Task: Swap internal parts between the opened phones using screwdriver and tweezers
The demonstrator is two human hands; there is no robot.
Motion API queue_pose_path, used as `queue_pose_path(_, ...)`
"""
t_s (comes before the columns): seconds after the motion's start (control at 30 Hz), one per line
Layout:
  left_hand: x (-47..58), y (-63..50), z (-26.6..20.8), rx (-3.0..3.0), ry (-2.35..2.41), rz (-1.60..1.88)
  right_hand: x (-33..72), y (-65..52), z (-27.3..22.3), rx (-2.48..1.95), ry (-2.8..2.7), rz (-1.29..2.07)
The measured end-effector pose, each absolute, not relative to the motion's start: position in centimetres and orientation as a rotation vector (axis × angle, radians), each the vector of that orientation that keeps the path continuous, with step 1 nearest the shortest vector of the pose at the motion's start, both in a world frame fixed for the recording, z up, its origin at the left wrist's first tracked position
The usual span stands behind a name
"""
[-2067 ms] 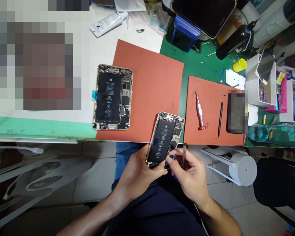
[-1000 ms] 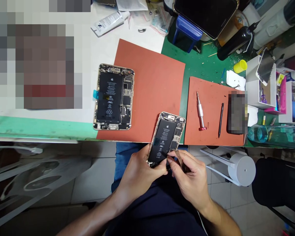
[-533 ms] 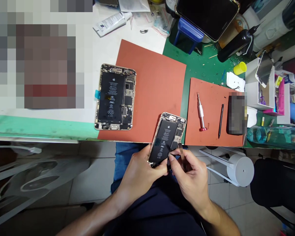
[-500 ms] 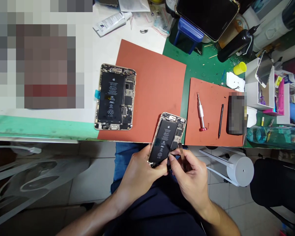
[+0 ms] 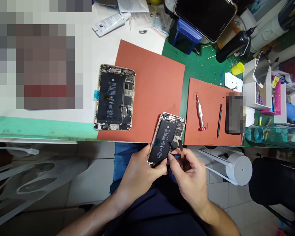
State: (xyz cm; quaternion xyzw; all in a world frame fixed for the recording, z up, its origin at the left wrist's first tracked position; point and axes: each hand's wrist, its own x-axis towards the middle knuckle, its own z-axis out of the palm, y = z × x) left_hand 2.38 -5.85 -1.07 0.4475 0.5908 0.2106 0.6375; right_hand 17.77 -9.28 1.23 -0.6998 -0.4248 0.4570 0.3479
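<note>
The held phone (image 5: pixel 166 139) was edged in pale gold around a black battery (image 5: pixel 163 143) with fine white print. The other phone (image 5: pixel 114 98) repeated that black, white and gold, with a bright blue tab (image 5: pixel 96 94). The large mat (image 5: pixel 157 82) and small mat (image 5: pixel 210 109) were brick orange, the table (image 5: pixel 173 55) beneath dark green. The screwdriver (image 5: pixel 199 110) was silver with a red end, the slim tool (image 5: pixel 219 121) black, the cup (image 5: pixel 237 68) yellow, the stand (image 5: pixel 188 31) deep blue.

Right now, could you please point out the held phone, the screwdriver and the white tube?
Held phone (image 5: pixel 165 138), head view: its black battery.
Screwdriver (image 5: pixel 200 110), head view: its silver handle.
White tube (image 5: pixel 110 25), head view: its printed body.
</note>
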Motion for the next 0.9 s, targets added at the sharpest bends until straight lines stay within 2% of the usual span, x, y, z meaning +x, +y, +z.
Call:
queue_pose_path(0.53,2.51,-6.04,-1.14,1.083,1.404,0.511,17.23,-9.29,1.21,-1.951,-1.205,1.033)
queue_pose_path(0.9,2.78,-6.0,-1.2,1.03,1.407,0.503,18.13,-8.71,1.28,-1.759,-1.098,1.251)
